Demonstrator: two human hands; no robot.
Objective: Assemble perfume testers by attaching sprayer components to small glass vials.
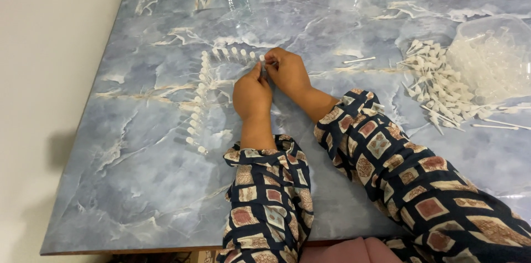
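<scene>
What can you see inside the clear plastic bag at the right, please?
The clear plastic bag holds many small clear vials; their number is hidden by overlap. White spray pumps lie beside it.

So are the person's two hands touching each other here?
Touching. The head view shows the left hand pressed against the right hand at the fingers, around a small vial.

Both arms wear loose long sleeves point(387, 147) of dark navy fabric printed with cream, tan and rust-red squares.
</scene>
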